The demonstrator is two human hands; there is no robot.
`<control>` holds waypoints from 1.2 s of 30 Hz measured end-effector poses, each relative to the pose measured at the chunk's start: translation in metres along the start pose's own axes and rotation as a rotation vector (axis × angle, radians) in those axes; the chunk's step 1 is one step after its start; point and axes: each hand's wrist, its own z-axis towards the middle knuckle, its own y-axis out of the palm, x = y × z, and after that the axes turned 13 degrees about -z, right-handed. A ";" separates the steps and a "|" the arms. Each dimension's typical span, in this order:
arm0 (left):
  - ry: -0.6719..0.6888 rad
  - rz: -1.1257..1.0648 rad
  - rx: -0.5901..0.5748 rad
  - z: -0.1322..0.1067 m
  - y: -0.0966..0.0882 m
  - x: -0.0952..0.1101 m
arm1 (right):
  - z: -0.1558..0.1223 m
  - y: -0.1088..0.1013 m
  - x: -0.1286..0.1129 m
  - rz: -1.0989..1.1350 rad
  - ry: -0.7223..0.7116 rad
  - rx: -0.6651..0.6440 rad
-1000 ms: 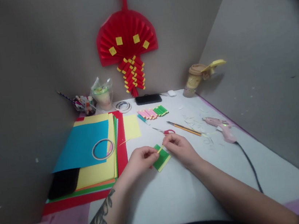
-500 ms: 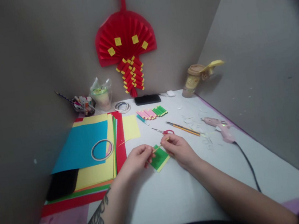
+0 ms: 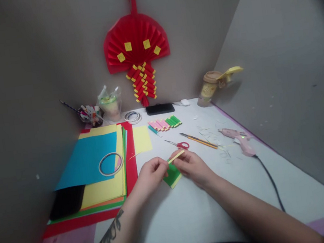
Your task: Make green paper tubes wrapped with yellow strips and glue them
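Pinching a thin, flat yellow strip [image 3: 176,156] over a smooth green square [image 3: 172,174], low above the tabletop [image 3: 175,223].
Head view: grasping the strip's near end in the left hand's [image 3: 152,172] grip; curling the right hand [image 3: 196,167] behind its far end, too hidden to tell whether clenched. Working on a smooth, whitish tabletop, just short of red-handled scissors [image 3: 184,145] and slim, yellow-ended paper rolls [image 3: 174,121], between flat stacked sheets [image 3: 102,193] and a pink glue gun [image 3: 246,146]. Facing plain grey walls [image 3: 189,34], hung with a pleated red fan [image 3: 134,33].
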 end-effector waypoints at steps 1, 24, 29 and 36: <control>0.029 0.057 -0.007 0.000 0.000 0.000 | 0.000 0.001 0.000 -0.012 0.010 0.022; 0.109 0.553 -0.005 0.006 -0.029 -0.017 | 0.004 0.014 0.002 -0.672 -0.166 0.140; 0.077 0.639 -0.077 0.006 -0.034 -0.018 | 0.004 0.021 0.005 -0.858 -0.186 0.166; 0.062 0.682 -0.067 0.005 -0.033 -0.021 | 0.003 0.025 0.012 -0.899 -0.193 0.166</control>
